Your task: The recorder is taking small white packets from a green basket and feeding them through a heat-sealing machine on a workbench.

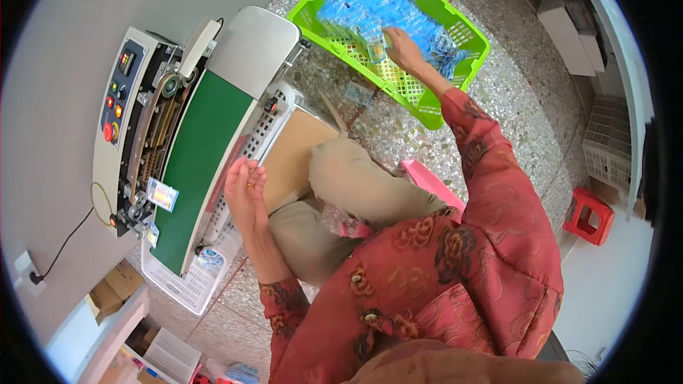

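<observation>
— Right hand (403, 48) is out over the green crate (434, 115), fingers pinched on one small clear packet (377, 51), lifted just above the heap.

— What's it like to handle, would you say?

— Light, I'd guess. Thin film, soft and a bit slick, probably something small and stiffer inside. Pinching an edge or corner looks enough; squeezing the middle could crease it.

— And the heap?

— Blue packets (370, 7), dozens of them, loose at the far end of the crate. The near end is bare mesh.

— The other hand?

— Left hand (245, 195) rests open, fingers spread, against the edge of the sealer, just beside its green belt (192, 163). It holds nothing.

— Anything on the belt?

— One packet, clear with a yellow and blue label (162, 193), at the belt's left edge by the rollers. The control panel (119, 99) sits at the machine's far left: red button, small lit lamps, a little display.

— Below it?

— A white basket (181, 286) under the belt's end, and cardboard boxes (114, 288) near the wall. A red stool (589, 215) stands well apart on the right.
</observation>
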`<state>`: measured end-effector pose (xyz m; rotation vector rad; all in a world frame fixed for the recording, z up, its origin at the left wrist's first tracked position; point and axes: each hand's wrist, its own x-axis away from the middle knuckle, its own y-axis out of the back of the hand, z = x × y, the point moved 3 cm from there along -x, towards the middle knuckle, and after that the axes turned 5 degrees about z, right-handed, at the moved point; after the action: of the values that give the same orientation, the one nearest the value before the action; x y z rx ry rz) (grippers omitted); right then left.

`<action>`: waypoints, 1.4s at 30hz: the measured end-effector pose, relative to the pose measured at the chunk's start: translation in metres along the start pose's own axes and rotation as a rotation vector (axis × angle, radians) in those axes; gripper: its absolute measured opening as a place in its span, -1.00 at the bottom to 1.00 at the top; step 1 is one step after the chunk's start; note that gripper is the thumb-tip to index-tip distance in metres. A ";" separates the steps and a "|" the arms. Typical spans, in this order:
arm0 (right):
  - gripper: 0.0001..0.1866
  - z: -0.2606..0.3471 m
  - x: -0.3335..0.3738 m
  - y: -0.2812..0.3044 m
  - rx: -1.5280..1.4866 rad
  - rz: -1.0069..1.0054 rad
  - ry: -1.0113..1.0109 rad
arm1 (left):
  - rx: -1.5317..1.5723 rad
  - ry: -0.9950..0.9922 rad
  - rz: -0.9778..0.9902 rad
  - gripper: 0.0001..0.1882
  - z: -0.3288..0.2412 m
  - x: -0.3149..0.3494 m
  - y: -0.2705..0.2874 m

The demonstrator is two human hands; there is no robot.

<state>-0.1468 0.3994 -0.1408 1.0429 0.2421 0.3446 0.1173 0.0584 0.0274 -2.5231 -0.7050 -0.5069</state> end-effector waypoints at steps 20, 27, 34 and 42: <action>-0.68 0.001 -0.057 -0.020 0.656 -0.001 0.495 | 0.000 0.042 -0.004 -0.74 0.002 -0.006 0.006; -0.63 -0.012 -0.046 -0.017 0.499 0.336 0.508 | 0.001 0.047 0.003 -0.73 0.002 -0.007 0.004; -0.55 -0.022 -0.037 -0.024 0.285 0.402 0.564 | -0.003 0.041 0.006 -0.73 0.003 -0.007 0.006; -0.67 -0.031 -0.031 -0.042 0.359 0.441 0.609 | -0.003 0.039 0.005 -0.73 0.002 -0.009 0.007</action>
<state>-0.1799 0.3926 -0.1916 1.3252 0.6397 1.0510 0.1148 0.0505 0.0193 -2.5099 -0.6839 -0.5538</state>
